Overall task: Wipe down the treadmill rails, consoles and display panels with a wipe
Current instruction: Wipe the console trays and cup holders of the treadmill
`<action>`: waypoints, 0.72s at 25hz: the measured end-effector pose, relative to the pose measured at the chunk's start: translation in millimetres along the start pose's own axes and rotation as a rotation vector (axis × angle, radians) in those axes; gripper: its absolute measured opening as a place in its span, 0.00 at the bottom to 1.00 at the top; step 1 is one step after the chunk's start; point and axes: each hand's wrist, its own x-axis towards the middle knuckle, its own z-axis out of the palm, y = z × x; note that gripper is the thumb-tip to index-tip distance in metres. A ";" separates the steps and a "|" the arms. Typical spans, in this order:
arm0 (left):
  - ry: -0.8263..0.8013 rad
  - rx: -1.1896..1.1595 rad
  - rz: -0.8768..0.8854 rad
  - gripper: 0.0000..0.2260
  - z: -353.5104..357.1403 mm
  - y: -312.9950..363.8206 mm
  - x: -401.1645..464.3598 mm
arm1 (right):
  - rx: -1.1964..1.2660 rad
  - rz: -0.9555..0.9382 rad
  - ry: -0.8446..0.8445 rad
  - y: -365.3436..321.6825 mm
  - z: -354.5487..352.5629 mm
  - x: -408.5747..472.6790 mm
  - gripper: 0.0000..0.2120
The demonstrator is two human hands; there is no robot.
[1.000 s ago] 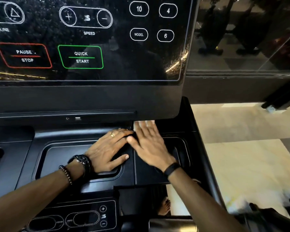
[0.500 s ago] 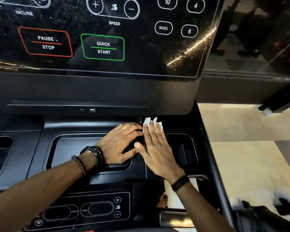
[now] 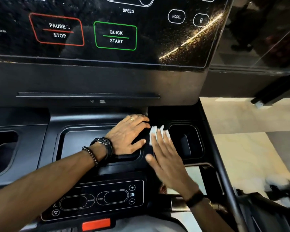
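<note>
Nearest the person, below the console tray (image 3: 84, 141), a small panel of speed and incline keys (image 3: 94, 200) is sitting with a red tab (image 3: 96, 223) at its lower edge. Just above that panel, the right hand (image 3: 164, 158) is lying flat on the ridge at the tray's right side, its fingers (image 3: 159, 139) straight and spread, pressing the wipe (image 3: 153, 133) down rather than gripping it; the hand is blurred, so how much of the sheet is lying under the palm is hard to tell. The wipe is showing as a thin white sheet, creased and ragged, poking out past the fingertips between the tray and the cup well (image 3: 185, 141) to the tray's right. It is looking light, soft and limp, likely damp, so it is probably going to bunch or slide out under a fast stroke; keeping a flat palm over its middle, or pinching a folded edge, seems the surer hold. Beside it, the left hand (image 3: 127, 136) is resting on the tray's right end, fingers relaxed and holding nothing, with a ring, a watch (image 3: 104, 144) and a bead bracelet (image 3: 90, 155) on that arm. Farther off, above the tray, a slim ledge (image 3: 89, 95) is running under the glossy black display panel (image 3: 157, 39), which is showing speckles and glare and is probably waiting for its wipe.
</note>
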 end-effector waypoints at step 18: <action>0.113 -0.064 -0.008 0.22 -4.8 6.5 7.2 | 0.054 -0.110 -0.050 -10.6 0.2 -8.1 0.31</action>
